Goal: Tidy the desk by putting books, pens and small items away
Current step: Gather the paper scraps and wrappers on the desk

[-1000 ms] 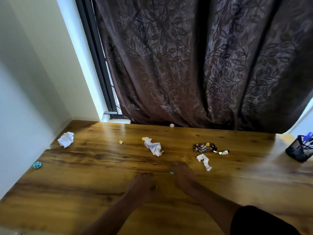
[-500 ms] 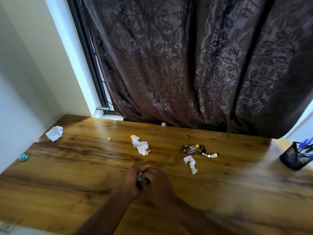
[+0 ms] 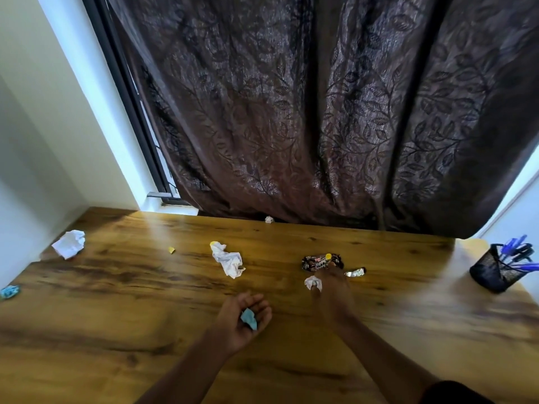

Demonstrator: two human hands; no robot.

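Observation:
My left hand (image 3: 243, 316) lies palm up on the wooden desk (image 3: 145, 310) and cups a small blue scrap (image 3: 248, 317). Further right, my right hand (image 3: 331, 290) reaches forward, its fingers closing on a small white crumpled paper (image 3: 312, 282). Just beyond its fingertips lies a dark snack wrapper (image 3: 319, 261), with a silver foil scrap (image 3: 355, 272) to the right. A larger crumpled white tissue (image 3: 229, 259) with a yellow bit lies in the middle of the desk.
A white paper ball (image 3: 69, 243) and a blue scrap (image 3: 10, 291) sit at the left edge by the wall. A small yellow bit (image 3: 171, 250) and a tiny white ball (image 3: 269, 219) lie further back. A black mesh pen holder (image 3: 493, 269) holds blue pens at right. A dark curtain (image 3: 320, 112) hangs behind.
Both hands were together over the blue scrap. Now the left hand has turned palm up with the scrap in it, and the right hand has moved forward right onto the white paper.

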